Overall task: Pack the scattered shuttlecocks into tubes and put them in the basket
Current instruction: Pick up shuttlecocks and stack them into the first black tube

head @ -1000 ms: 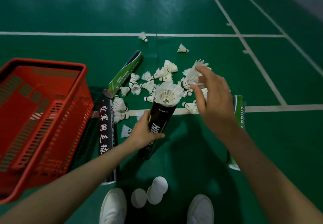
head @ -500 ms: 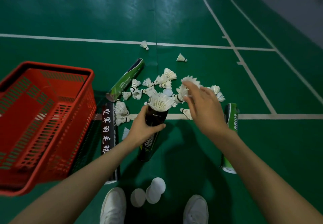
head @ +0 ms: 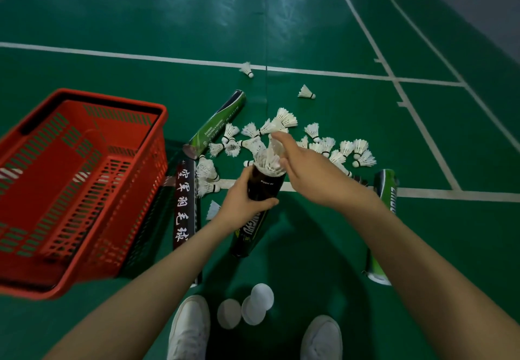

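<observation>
a person on a green badminton court floor (head: 118,11) steadies a black tube (head: 266,191), printed "push in", with the left hand (head: 244,205). its fingers and thumb wrap round the tube's upper part. the tube leans slightly, and its lower end appears to rest on the floor. the right hand (head: 309,171) lies over a white shuttlecock (head: 274,153) at the tube's mouth, index finger stretched along the feathers. the thumb is hidden and the feathers are blurred, so whether the hand pinches or merely presses cannot be told.

the step in hand looks to be seating this shuttlecock. it is best done cork first, in line with the tube, with light, even pressure on the skirt so no feather bends, while the left hand keeps the tube from rocking. white feathers already stand at the mouth, so the tube seems close to full and may soon need one of the three white lids (head: 253,310) lying between the person's white shoes (head: 191,328).

the red basket (head: 159,112) sits to the left with no tube showing inside it. three more tubes lie on the floor: a green tube (head: 216,123) beyond the basket, a black tube with white characters (head: 184,205) beside it and another green tube (head: 385,219) under the right forearm. their contents cannot be seen. loose shuttlecocks (head: 337,148) are heaped just beyond the hands, and two lie farther off.
</observation>
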